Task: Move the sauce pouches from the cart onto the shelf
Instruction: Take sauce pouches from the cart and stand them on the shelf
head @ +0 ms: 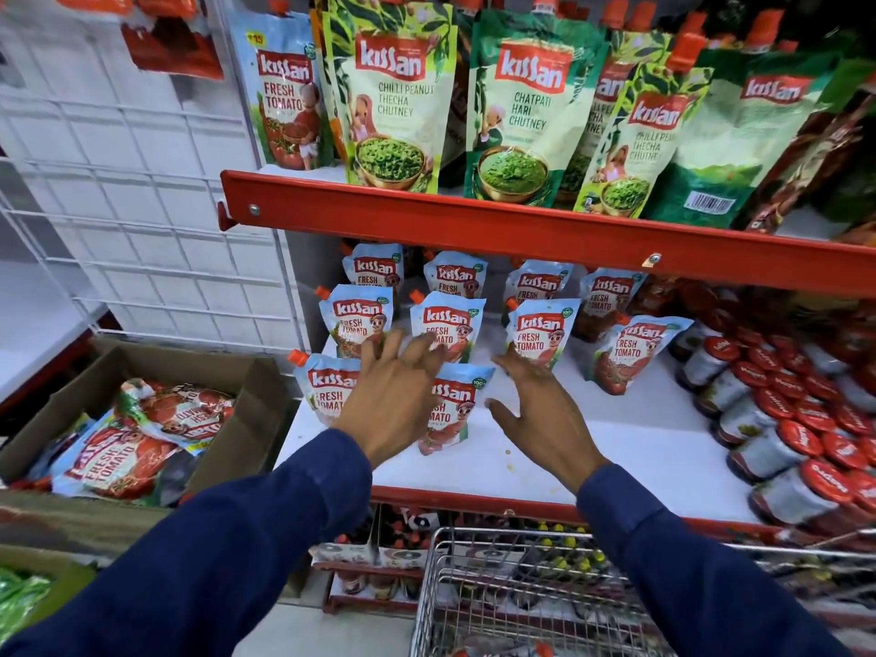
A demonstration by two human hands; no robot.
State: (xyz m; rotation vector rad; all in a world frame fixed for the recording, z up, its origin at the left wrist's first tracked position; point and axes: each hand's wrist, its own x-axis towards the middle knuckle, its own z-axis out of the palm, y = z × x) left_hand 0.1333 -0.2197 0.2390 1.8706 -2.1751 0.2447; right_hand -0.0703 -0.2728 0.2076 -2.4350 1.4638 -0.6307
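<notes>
Roughly ten sauce pouches (454, 407) stand in rows on the white shelf (616, 448). Both hands, left hand (393, 395) and right hand (540, 410), hover empty there, fingers apart. The cart (474, 585) near looks almost emptied; more lie in the cardboard box (142, 419) left.

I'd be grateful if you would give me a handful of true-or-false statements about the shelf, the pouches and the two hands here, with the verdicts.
1. Both hands are empty, fingers spread. True: left hand and right hand grip nothing.
2. The Fresh Tomato pouches stand upright on the white lower shelf. True.
3. The jars with red lids sit left of the pouches. False: they are on the right.
4. The upper shelf holds only tomato pouches. False: green chutney pouches stand there too.
5. The cardboard box at left is empty. False: it holds tomato pouches.
</notes>
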